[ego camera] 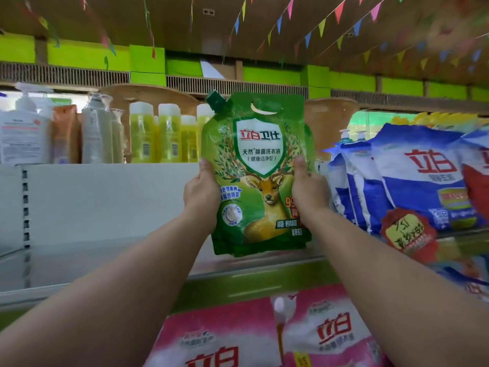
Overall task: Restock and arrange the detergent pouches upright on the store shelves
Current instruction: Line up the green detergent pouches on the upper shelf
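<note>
Clamped upright between left grip [202, 193] at nine o'clock and right grip [308, 190] at three: green pouch [258, 178], long axis vertical, above bare shelf [105, 250].

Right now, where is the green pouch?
The green pouch is center frame, upright, held by the left hand and right hand, left of the blue pouches.

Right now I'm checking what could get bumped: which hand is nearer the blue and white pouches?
Right. The right hand grips the green pouch on the edge facing the blue and white pouches; the left hand grips the far edge.
</note>
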Available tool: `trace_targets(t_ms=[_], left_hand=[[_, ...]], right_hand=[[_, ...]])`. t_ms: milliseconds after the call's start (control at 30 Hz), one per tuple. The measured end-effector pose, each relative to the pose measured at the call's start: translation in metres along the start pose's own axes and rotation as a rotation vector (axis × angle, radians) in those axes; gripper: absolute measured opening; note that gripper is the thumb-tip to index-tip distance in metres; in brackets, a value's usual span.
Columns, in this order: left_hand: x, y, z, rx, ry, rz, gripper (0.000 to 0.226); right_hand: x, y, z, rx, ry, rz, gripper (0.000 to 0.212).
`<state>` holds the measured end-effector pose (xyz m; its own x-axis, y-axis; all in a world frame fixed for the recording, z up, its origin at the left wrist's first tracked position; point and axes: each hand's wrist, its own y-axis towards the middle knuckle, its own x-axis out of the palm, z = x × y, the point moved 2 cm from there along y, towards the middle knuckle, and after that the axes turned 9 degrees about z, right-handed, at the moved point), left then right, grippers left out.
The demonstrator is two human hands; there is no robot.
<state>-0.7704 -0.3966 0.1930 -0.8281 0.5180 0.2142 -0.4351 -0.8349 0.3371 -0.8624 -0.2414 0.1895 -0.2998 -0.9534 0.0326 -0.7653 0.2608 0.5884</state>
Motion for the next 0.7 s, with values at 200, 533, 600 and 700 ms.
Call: trace_targets(t_ms=[200, 533, 600, 700], left_hand=[[0.055, -0.014, -0.008, -0.02, -0.038, -0.019, 0.059], [0.102, -0.007, -0.019, 0.014, -0.063, 0.022, 0.053], [0.107, -0.003, -0.021, 0.024, -0.051, 0.024, 0.053], [0.109, -0.001, -0.024, 0.027, -0.023, 0.004, 0.055]], right_hand=[[-0.019, 0.046, 0.03, -0.035, -0.017, 0.022, 0.061], [-0.012, 0.09, 0.062, -0.021, 0.046, -0.001, 0.059], [-0.01, 0.095, 0.065, -0.005, 0.057, -0.016, 0.058], [-0.007, 0.098, 0.072, 0.055, 0.037, -0.056, 0.06]])
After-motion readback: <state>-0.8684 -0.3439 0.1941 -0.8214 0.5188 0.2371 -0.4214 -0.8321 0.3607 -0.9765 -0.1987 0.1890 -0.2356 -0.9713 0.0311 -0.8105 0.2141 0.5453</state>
